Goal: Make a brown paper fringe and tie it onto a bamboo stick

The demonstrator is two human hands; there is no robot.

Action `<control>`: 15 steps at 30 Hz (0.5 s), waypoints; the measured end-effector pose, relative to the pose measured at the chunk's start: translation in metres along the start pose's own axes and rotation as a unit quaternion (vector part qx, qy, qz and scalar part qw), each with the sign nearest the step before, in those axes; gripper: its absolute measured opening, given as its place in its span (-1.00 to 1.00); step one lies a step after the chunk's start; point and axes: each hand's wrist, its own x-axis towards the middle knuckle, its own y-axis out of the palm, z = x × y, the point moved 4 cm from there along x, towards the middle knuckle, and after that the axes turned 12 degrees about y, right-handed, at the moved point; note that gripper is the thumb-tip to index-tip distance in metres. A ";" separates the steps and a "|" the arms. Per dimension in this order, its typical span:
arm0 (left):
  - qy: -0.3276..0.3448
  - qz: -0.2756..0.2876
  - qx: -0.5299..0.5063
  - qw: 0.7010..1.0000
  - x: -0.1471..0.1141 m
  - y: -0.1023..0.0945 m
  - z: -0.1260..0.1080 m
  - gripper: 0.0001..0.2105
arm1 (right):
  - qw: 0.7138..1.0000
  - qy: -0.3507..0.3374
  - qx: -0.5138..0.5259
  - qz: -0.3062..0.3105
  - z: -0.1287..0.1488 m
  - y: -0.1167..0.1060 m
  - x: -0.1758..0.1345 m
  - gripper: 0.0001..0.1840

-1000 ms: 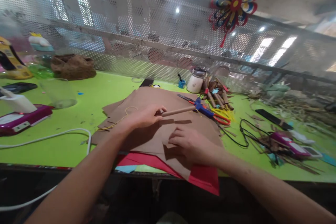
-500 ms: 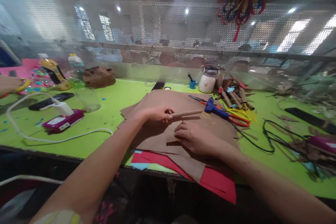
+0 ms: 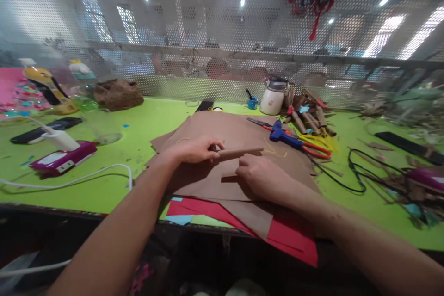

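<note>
While left fingers (image 3: 214,149) clamp a tube (image 3: 241,151) and right fingers (image 3: 244,165) pinch paper (image 3: 229,174), a blue pot (image 3: 252,103) holds something black (image 3: 248,94).

The left hand (image 3: 199,149) and the right hand (image 3: 262,173) are both bare, with slim fingers (image 3: 243,162) whose nails are too small to make out. Each narrows into a slender, uncovered wrist. The left forearm (image 3: 128,212) is bare as far as the lower edge of the view, broadening toward the elbow. The right forearm (image 3: 347,226), equally bare and smooth in outline, carries a small spot (image 3: 336,216) on its upper surface beyond the wrist.
</note>
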 end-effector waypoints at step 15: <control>-0.003 -0.050 -0.016 0.999 0.005 -0.004 0.011 -0.68 | 0.997 -0.067 -0.020 -0.041 0.011 -0.001 -0.002 -0.79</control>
